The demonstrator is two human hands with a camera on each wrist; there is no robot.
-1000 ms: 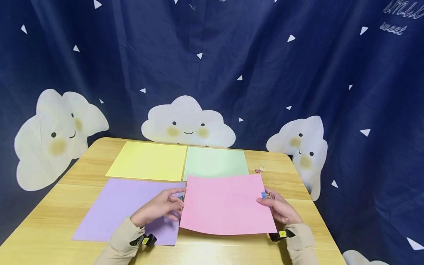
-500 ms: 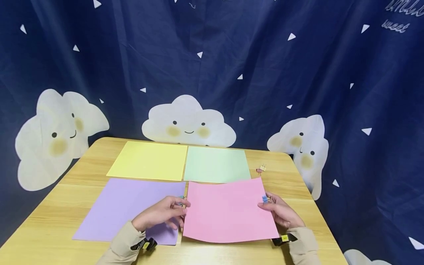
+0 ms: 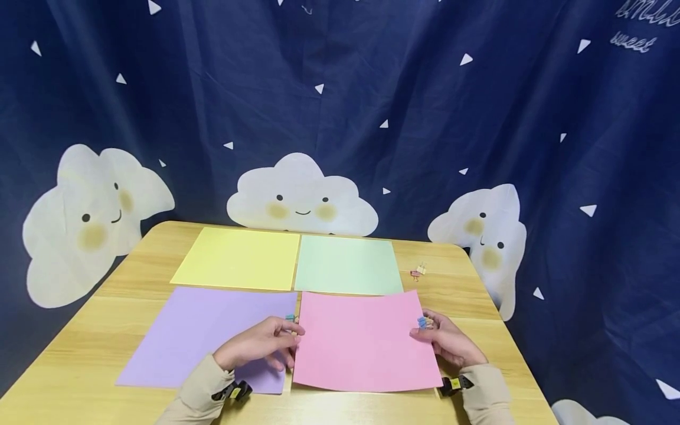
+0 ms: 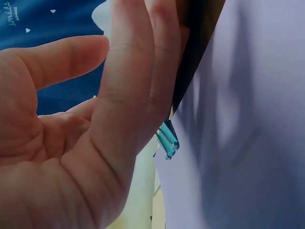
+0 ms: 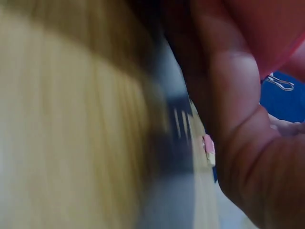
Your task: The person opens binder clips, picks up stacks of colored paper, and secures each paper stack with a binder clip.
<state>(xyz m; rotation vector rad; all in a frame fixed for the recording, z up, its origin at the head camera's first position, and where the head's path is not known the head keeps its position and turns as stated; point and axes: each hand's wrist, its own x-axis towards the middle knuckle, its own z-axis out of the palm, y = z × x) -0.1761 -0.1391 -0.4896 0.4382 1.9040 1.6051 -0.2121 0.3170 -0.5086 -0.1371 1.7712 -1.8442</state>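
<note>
In the head view a pink sheet (image 3: 363,342) lies at the right front, its right side slightly raised. My right hand (image 3: 450,342) pinches that right edge, thumb on top and fingers beneath. A blue binder clip (image 3: 423,323) sits at the same edge by the fingers; the right wrist view shows a wire handle (image 5: 280,83) beside the pink sheet. My left hand (image 3: 262,343) is at the sheet's left edge, fingers extended, fingertips at the edge. A teal binder clip (image 4: 167,140) is at the right edge of the purple sheet (image 3: 207,336), just behind the left fingers.
A yellow sheet (image 3: 239,258) and a pale green sheet (image 3: 347,265) lie along the back of the wooden table (image 3: 74,354). A red clip (image 3: 415,274) and a cream clip (image 3: 421,270) lie at the back right. A dark blue cloud-patterned curtain (image 3: 340,118) hangs behind.
The pink sheet has come toward me and down, baring more of the green sheet. Both hands have moved nearer with it. Over the last half second its sagging front edge has flattened.
</note>
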